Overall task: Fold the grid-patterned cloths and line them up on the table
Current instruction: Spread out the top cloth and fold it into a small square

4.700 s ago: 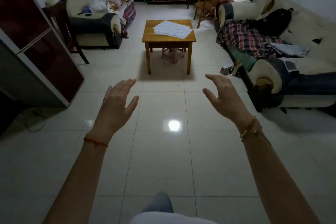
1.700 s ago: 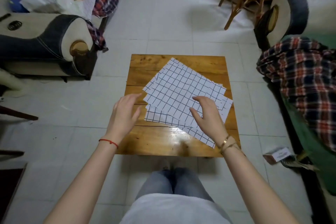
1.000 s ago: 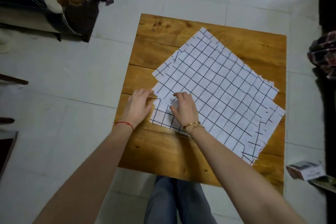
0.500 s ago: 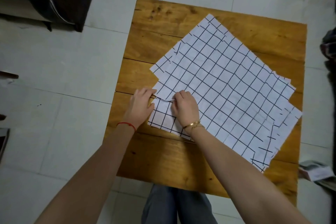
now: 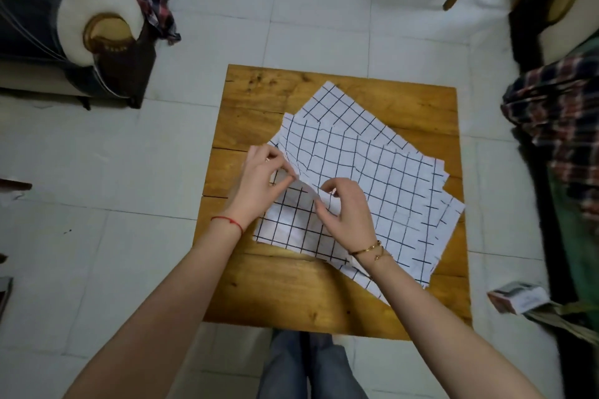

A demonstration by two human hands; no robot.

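So both hands are pinching the top white black-grid cloth (image 5: pixel 350 168): left hand (image 5: pixel 259 185) grips its lifted corner, right hand (image 5: pixel 346 207) just beside, over the wooden table (image 5: pixel 291 295).

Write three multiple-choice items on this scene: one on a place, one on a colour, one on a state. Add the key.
1. Where does the pile of grid cloths lie?
A. on the wooden table
B. on the floor
C. on a chair

2. What colour is the string on the left wrist?
A. blue
B. red
C. green

3. What is the left hand doing?
A. hanging idle
B. pressing flat
C. pinching a cloth edge

Key: A, the pile rests on the tabletop; B, a red string circles that wrist; C, its fingertips pinch a lifted edge near the right hand.
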